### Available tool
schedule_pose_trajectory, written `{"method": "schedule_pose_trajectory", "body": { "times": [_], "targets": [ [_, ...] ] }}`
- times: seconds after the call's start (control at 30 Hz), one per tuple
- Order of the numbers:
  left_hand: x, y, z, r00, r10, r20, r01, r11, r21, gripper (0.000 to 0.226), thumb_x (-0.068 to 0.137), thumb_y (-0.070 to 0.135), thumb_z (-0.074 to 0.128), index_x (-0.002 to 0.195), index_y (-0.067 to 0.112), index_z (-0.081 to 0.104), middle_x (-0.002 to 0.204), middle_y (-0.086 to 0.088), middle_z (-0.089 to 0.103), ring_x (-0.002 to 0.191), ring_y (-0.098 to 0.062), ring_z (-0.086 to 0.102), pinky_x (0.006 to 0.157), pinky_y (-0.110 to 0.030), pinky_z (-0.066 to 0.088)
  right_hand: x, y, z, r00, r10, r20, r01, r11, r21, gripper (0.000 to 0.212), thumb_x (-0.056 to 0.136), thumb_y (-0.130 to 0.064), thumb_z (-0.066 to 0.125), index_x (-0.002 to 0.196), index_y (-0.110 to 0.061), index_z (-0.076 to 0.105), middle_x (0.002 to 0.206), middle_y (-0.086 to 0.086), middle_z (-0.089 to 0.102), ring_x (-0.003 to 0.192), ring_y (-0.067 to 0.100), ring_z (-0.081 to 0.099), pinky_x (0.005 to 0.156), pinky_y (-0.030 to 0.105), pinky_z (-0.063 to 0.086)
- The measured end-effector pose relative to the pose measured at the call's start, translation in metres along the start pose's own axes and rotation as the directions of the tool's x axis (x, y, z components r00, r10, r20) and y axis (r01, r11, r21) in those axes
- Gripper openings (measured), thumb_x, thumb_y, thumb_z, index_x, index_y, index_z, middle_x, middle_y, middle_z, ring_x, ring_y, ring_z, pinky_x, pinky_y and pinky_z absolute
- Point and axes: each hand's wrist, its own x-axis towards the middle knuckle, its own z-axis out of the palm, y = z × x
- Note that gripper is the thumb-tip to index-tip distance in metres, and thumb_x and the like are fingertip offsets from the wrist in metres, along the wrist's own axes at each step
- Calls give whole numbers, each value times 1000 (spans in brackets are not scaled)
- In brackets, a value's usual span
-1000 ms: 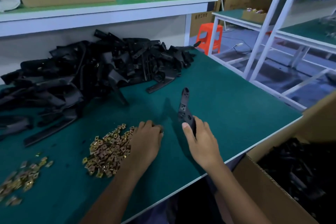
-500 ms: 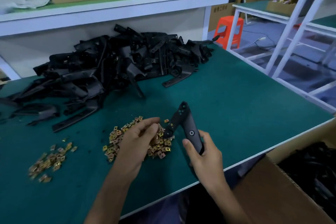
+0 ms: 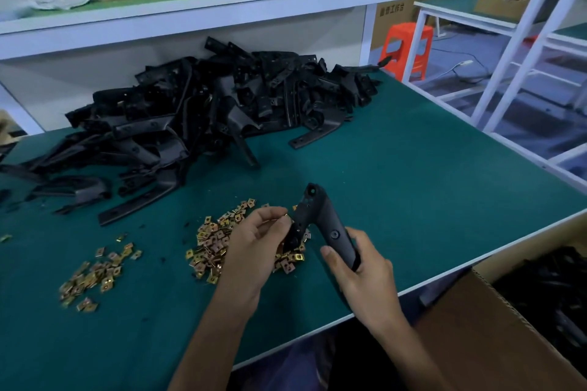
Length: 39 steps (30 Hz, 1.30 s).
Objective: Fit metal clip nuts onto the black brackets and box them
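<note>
Two hands hold a black bracket (image 3: 321, 220) above brass clip nuts on the green surface (image 3: 413, 181).

A small scatter of clip nuts (image 3: 92, 276) lies at lower left, and a big pile of loose brackets (image 3: 203, 117) fills the upper left of the frame. A larger heap of clip nuts (image 3: 211, 246) sits at centre. Over it, the left hand (image 3: 254, 243) has its fingers curled and pinches a single clip nut (image 3: 287, 216) against the bracket's near arm. The right hand (image 3: 365, 271) is wrapped round the bracket's other arm, holding it off the surface. At lower right, an open cardboard box (image 3: 470, 333) holds dark parts.
</note>
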Motion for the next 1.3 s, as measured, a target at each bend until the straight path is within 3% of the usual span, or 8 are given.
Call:
{"method": "schedule_pose_trajectory", "body": {
  "times": [0.33,0.5,0.6,0.67,0.83,0.93,1.17,1.3],
  "targets": [
    [-9,-6,10,995,-86,-49,85,996,-18,4,89,11,74,90,15,74,79,2,75,70,-3,68,59,-15,51,0,0,0,1000,-5,-11,4,997,-83,22,90,-36,76,104,-38,58,61,-12,58,47,7,47,45,16,35],
    [17,3,0,997,41,64,-55,971,232,17,99,31,61,97,32,77,93,19,75,82,8,66,65,-6,47,3,-1,2,995,57,-84,-54,998,37,23,81,-61,64,99,-48,57,66,-1,62,50,15,53,47,29,46],
    [52,1,-1,980,194,46,-181,770,612,21,103,28,55,111,31,74,91,18,74,72,5,63,64,-10,47,4,1,2,985,105,-137,-91,991,103,29,79,-65,62,100,-45,59,65,-6,63,50,11,55,47,28,48],
    [74,-9,3,946,282,159,-292,532,795,25,104,25,53,119,20,72,109,5,74,93,-8,67,82,-21,51,4,3,1,981,124,-150,-103,984,143,31,78,-65,63,100,-44,59,65,-4,65,50,15,58,47,25,46],
    [100,-28,16,931,221,289,-331,184,925,21,100,31,58,117,26,70,114,-1,66,111,-24,54,92,-36,42,5,2,0,984,125,-125,-109,986,129,32,79,-67,62,102,-45,59,70,-7,68,54,12,60,49,25,46],
    [102,-25,21,946,200,256,-303,255,918,10,98,28,61,105,22,66,108,2,67,109,-23,55,93,-35,42,6,1,0,984,129,-119,-114,986,126,32,79,-66,62,102,-43,58,70,-8,68,53,10,59,49,24,45],
    [66,10,12,980,124,156,-175,910,377,15,99,26,62,107,35,72,100,17,73,96,6,65,75,-8,49,5,0,0,991,118,-62,-113,990,86,35,79,-67,62,105,-43,58,62,-2,61,48,20,54,42,30,42],
    [47,23,13,987,60,146,-68,997,46,10,97,15,65,103,22,70,98,3,78,94,-8,72,78,-17,52,3,0,-1,994,108,-29,-105,991,82,35,81,-66,63,106,-42,58,64,-1,63,48,22,56,40,31,42]
  ]
}}
